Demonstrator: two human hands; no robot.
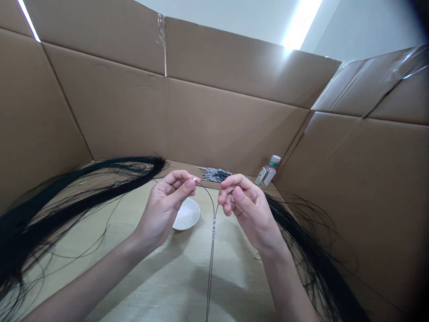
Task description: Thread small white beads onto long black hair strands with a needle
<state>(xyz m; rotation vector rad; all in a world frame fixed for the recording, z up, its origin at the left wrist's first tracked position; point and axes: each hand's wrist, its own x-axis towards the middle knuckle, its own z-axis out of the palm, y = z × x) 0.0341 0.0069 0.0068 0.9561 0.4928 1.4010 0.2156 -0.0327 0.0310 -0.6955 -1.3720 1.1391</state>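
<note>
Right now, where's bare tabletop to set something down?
Mostly bare tabletop: between the left forearm and the beaded cords, and between those cords and the right forearm. Crowded: the back, with the beaded bundle and bottle; both sides, black strands; the bowl beyond the left hand.

The left hand (pixel 164 201) hides part of the bowl (pixel 189 218); cords (pixel 210 273) run off the bottom edge; the bottle (pixel 269 171) has print too small to read.
</note>
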